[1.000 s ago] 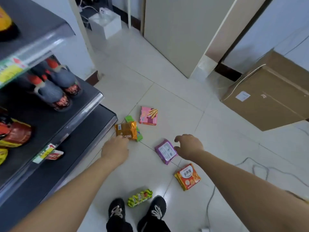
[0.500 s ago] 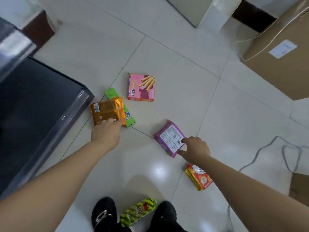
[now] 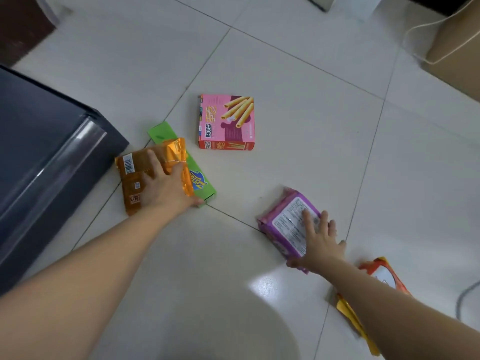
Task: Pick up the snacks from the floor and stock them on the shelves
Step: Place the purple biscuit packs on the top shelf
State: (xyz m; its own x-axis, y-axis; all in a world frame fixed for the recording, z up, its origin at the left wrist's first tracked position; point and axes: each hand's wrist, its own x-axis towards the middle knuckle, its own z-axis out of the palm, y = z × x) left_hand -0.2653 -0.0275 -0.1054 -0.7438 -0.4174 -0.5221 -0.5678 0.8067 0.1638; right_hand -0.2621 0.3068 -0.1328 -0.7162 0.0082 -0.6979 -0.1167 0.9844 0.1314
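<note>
Both arms reach down toward the pale tiled floor [image 3: 298, 105]. Left hand [image 3: 166, 188] lies flat on an orange foil packet [image 3: 135, 178], fingers spread over its top and thumb at the packet's right edge; whether it has closed a grip on the packet I cannot tell. The packet sits on the floor just beside the front corner of the dark bottom shelf [image 3: 46, 141], barcode side up, and it overlaps a green box [image 3: 200, 181] lying partly under it, the green box's far end poking out behind. Right hand [image 3: 320, 242] is pressed on a purple packet [image 3: 283, 224], fingers fanned over the white label, thumb down at the packet's near edge; a firm grasp cannot be told here either. The purple packet lies across a tile seam, label side up, well apart from the orange one. A pink box [image 3: 226, 122] printed with wafer rolls lies flat on the floor, untouched, near the green box and further from the person. An orange-red packet [image 3: 384, 276] lies on the floor under the right forearm, mostly hidden by it. A cardboard box [image 3: 457, 45] stands at the far right edge, with a thin white cable [image 3: 420, 24] looped in front of it.
</note>
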